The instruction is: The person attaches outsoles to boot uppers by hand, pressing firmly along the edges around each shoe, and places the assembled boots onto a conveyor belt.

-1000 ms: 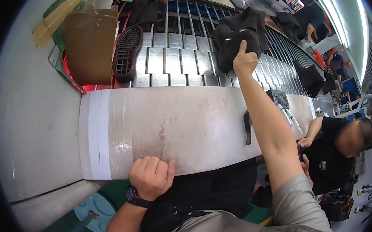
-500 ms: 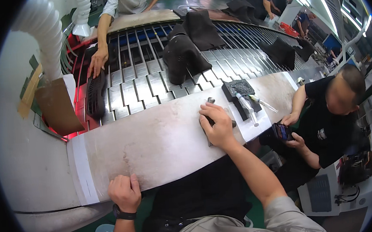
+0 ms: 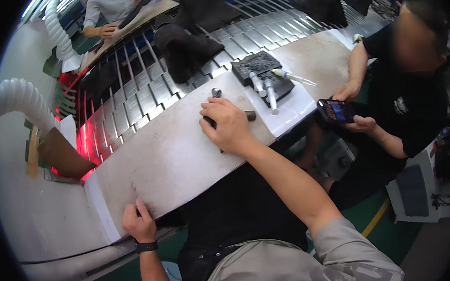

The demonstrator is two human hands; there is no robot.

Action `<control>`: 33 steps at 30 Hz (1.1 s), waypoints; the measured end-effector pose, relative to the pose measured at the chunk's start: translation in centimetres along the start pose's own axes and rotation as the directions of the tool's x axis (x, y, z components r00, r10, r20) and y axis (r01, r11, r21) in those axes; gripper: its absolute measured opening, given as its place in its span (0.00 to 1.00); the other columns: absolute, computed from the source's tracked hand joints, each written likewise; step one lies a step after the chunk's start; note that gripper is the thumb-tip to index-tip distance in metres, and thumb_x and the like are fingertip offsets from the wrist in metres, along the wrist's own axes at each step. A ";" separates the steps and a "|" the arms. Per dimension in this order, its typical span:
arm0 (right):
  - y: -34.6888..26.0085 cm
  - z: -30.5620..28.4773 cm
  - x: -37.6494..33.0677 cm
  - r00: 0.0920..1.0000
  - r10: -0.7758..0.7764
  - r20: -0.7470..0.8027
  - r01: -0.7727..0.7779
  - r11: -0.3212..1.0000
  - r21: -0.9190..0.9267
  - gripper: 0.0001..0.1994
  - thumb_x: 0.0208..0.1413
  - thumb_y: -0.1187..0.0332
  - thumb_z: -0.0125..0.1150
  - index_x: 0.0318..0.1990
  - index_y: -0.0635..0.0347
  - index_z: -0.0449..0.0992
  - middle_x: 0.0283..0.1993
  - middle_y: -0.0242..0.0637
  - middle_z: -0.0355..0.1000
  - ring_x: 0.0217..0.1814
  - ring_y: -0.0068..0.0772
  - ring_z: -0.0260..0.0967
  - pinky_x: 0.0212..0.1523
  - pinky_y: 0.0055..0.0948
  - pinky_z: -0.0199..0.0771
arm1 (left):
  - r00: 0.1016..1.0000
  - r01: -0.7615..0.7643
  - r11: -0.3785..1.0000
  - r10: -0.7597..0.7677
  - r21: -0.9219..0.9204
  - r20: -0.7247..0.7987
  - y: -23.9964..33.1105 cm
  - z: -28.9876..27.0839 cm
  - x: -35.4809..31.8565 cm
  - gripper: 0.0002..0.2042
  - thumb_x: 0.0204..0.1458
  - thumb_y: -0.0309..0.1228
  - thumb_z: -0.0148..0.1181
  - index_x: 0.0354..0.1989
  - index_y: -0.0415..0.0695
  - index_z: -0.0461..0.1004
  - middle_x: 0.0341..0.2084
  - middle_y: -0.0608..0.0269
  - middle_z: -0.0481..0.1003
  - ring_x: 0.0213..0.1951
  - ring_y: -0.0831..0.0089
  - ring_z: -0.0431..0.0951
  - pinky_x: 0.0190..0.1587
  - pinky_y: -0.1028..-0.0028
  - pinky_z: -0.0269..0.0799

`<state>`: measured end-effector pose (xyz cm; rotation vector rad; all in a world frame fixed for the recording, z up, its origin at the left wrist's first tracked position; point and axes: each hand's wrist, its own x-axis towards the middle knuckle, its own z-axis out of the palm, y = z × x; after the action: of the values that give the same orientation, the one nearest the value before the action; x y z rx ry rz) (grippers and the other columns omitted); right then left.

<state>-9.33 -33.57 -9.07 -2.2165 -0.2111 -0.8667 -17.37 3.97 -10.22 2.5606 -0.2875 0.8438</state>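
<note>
My left hand [image 3: 139, 221] rests in a loose fist on the near edge of the pale worktop [image 3: 168, 149]; nothing shows in it. Further right, my right hand [image 3: 227, 124] lies on the worktop with its fingers curled over a dark tool, mostly hidden beneath the palm. A rounded metal end [image 3: 216, 92] pokes out beyond the fingertips, and a dark cylindrical end [image 3: 250, 115] sticks out on the thumb's opposite side. Right of that hand, a black foam block [image 3: 256, 65] and white syringe-like tubes [image 3: 271, 95] lie on a white sheet [image 3: 290, 107].
Beyond the worktop runs a slatted metal conveyor [image 3: 154, 96] bearing black, boot-like pieces [image 3: 179, 49]. Across it, a person [image 3: 114, 7] holds a long dark piece [image 3: 138, 12]. Seated at right, another person [image 3: 409, 86] holds a phone [image 3: 336, 112]. White ribbed hoses [image 3: 24, 99] hang at left.
My view has shifted, so the bench sits further left and higher. The person across has lifted a dark piece off the conveyor's left end. My hands keep their places on the worktop.
</note>
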 end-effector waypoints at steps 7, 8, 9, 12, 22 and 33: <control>0.2 -1.3 -0.1 1.000 -0.006 0.001 0.006 0.998 -0.056 0.11 0.55 0.69 0.72 0.44 0.63 0.86 0.54 0.47 0.84 0.64 0.54 0.78 0.64 0.48 0.78 | 0.999 -0.019 1.000 0.018 0.015 0.040 0.7 0.9 0.7 0.17 0.61 0.28 0.66 0.22 0.42 0.65 0.19 0.51 0.66 0.22 0.47 0.69 0.27 0.52 0.61; -0.2 -1.4 0.0 1.000 0.004 0.000 -0.004 0.999 -0.042 0.11 0.55 0.70 0.72 0.43 0.64 0.86 0.54 0.47 0.85 0.64 0.55 0.78 0.64 0.47 0.78 | 0.999 -0.020 1.000 0.021 -0.023 0.038 0.9 0.9 0.8 0.17 0.59 0.27 0.67 0.22 0.42 0.65 0.19 0.52 0.66 0.22 0.48 0.69 0.27 0.53 0.61; -0.5 -1.3 0.1 1.000 -0.007 0.010 0.007 1.000 -0.017 0.11 0.55 0.70 0.72 0.43 0.64 0.86 0.54 0.47 0.85 0.64 0.55 0.78 0.64 0.47 0.78 | 0.999 -0.024 0.997 0.027 -0.067 0.037 0.9 0.7 0.8 0.17 0.58 0.27 0.68 0.21 0.43 0.65 0.18 0.53 0.66 0.21 0.48 0.69 0.26 0.53 0.61; -1.1 -0.9 0.3 0.999 -0.003 0.045 0.003 1.000 -0.013 0.11 0.54 0.71 0.72 0.44 0.66 0.86 0.54 0.48 0.85 0.64 0.56 0.78 0.63 0.46 0.79 | 0.999 -0.028 0.999 0.028 -0.031 0.022 0.5 0.0 0.7 0.17 0.56 0.27 0.69 0.20 0.44 0.66 0.18 0.54 0.67 0.21 0.49 0.69 0.26 0.53 0.61; -1.4 -1.1 0.4 0.998 -0.016 0.069 0.016 1.000 0.001 0.10 0.55 0.73 0.72 0.44 0.65 0.86 0.53 0.48 0.85 0.64 0.56 0.78 0.63 0.46 0.79 | 1.000 -0.003 0.999 0.004 -0.042 0.005 0.5 -0.1 0.8 0.16 0.54 0.27 0.71 0.21 0.45 0.67 0.18 0.57 0.67 0.20 0.51 0.69 0.25 0.56 0.61; -1.9 -1.3 0.7 0.995 -0.016 0.101 0.015 1.000 0.010 0.09 0.56 0.73 0.71 0.43 0.65 0.86 0.54 0.50 0.84 0.65 0.59 0.77 0.65 0.49 0.76 | 0.996 -0.056 0.997 0.053 -0.044 -0.065 0.5 -0.6 1.3 0.16 0.53 0.27 0.72 0.20 0.44 0.69 0.17 0.57 0.68 0.19 0.53 0.71 0.23 0.56 0.62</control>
<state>-10.24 -33.16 -6.89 -2.2546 -0.2806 -0.7603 -16.84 3.78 -8.83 2.4884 -0.3548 0.9268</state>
